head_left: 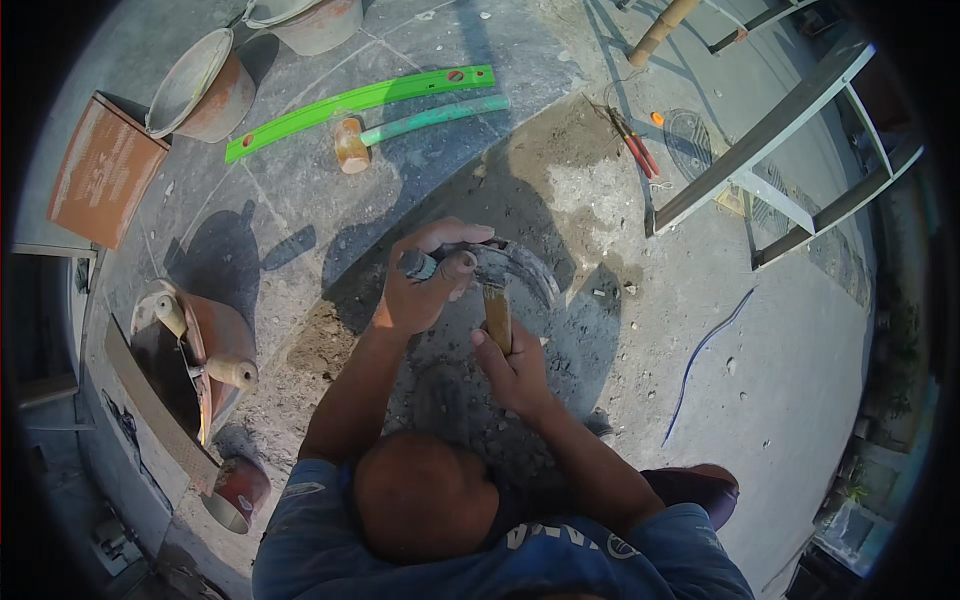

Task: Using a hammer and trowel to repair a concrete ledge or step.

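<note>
My left hand (415,290) is closed at the left side of a grey, dust-caked thing with a curved rim (535,270); its fingers reach over the far edge. A short grey-green rounded end (418,265) sticks out beside that hand; what it belongs to is hidden. My right hand (515,370) grips a flat wooden handle (497,318) that points away from me toward the rimmed thing. The tool's head is too small and dusty to make out, and I cannot tell whether it touches the rim. Both hands are above a patch of rough, crumbly ground in shadow.
Beyond my hands lie a green spirit level (360,100) and a mallet (352,145). Buckets (205,90) and an orange-brown box (105,170) are far left. Nearer left, a bucket (225,345) holds wooden-handled tools. Pliers (635,145), a blue cord (700,360) and a metal frame (760,150) are right.
</note>
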Demonstrator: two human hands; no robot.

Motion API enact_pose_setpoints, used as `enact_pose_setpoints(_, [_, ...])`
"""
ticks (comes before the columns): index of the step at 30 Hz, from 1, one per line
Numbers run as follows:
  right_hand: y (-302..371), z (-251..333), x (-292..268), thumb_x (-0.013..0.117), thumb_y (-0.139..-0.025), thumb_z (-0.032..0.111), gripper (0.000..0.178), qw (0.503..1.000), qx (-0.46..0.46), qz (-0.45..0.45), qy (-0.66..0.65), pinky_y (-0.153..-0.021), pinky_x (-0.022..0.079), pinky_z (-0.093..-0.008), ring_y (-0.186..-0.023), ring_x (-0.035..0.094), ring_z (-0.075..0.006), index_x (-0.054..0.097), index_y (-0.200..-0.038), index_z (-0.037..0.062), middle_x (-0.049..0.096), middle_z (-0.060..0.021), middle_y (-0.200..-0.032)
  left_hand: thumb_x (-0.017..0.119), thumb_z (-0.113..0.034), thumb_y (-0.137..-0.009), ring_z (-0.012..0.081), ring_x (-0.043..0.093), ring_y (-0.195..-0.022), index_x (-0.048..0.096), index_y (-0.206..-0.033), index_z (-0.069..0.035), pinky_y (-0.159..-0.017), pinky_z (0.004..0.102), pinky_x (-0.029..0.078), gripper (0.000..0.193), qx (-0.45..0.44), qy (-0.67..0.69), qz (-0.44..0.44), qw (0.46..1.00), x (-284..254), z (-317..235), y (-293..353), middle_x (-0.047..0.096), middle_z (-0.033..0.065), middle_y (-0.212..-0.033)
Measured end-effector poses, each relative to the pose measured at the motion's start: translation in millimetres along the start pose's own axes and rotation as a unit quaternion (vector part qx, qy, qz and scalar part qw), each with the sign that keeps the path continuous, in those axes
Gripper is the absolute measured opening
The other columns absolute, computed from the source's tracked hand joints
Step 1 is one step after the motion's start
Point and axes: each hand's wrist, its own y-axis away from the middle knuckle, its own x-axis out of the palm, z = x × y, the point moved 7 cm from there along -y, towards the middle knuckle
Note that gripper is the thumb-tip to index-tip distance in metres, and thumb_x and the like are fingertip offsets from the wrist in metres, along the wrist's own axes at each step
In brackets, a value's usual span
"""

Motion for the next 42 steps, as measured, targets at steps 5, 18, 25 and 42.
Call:
enact_pose_setpoints(5, [-0.5,-16.1,15.2,0.058,-0.095,0.025,0.026,0.998,0.054,0.025,-0.029,-0.058,0.04,-0.029,-0.063,0.045,-0.0095,0.054,-0.091,0.0001,0.049,-0.0027,-0.066,0.061,-0.02,-0.094,0.0056,0.045,-0.053,0.065,-0.111,0.002,-0.048,0.0224,0.035,0.028,-0.033,0.044,-0.107,0.993,-24.0,8.6,20.0,0.058,0.0033,-0.075])
enact_pose_setpoints(18, [6.2,-22.7,3.1,0.058,-0.095,0.025,0.024,1.0,0.006,0.0,-0.016,-0.057,0.04,-0.0279,-0.062,0.047,-0.0093,0.053,-0.088,0.0031,0.051,-0.0015,-0.065,0.066,-0.012,-0.089,0.0093,0.049,-0.056,0.067,-0.108,0.002,-0.052,0.0247,0.039,0.023,0.061,-0.013,-0.051,0.997,-2.8,-7.9,17.2,0.059,0.0043,-0.075])
enact_pose_setpoints(25, [3.0,1.6,5.0,0.06,-0.093,0.015,0.026,0.994,-0.098,-0.015,0.039,-0.051,0.035,-0.0262,-0.055,0.041,-0.0076,0.051,-0.071,0.0047,0.046,0.0029,-0.059,0.075,-0.016,-0.08,0.0234,0.065,-0.084,0.069,-0.101,0.0,-0.072,0.0328,0.051,0.027,0.105,-0.084,0.055,0.989,-1.0,-38.0,4.7,0.069,0.0147,-0.096])
enact_pose_setpoints(42, [-7.1,-82.6,-7.8,0.052,-0.099,0.029,0.023,0.992,0.105,-0.013,-0.075,-0.039,0.031,-0.0229,-0.046,0.038,-0.0048,0.046,-0.09,0.0091,0.04,0.0038,-0.058,0.073,-0.013,-0.081,0.0238,0.065,-0.076,0.066,-0.112,-0.006,-0.065,0.0351,0.05,0.032,0.05,-0.308,-0.083,0.946,-39.0,59.7,12.0,0.068,0.0123,-0.097])
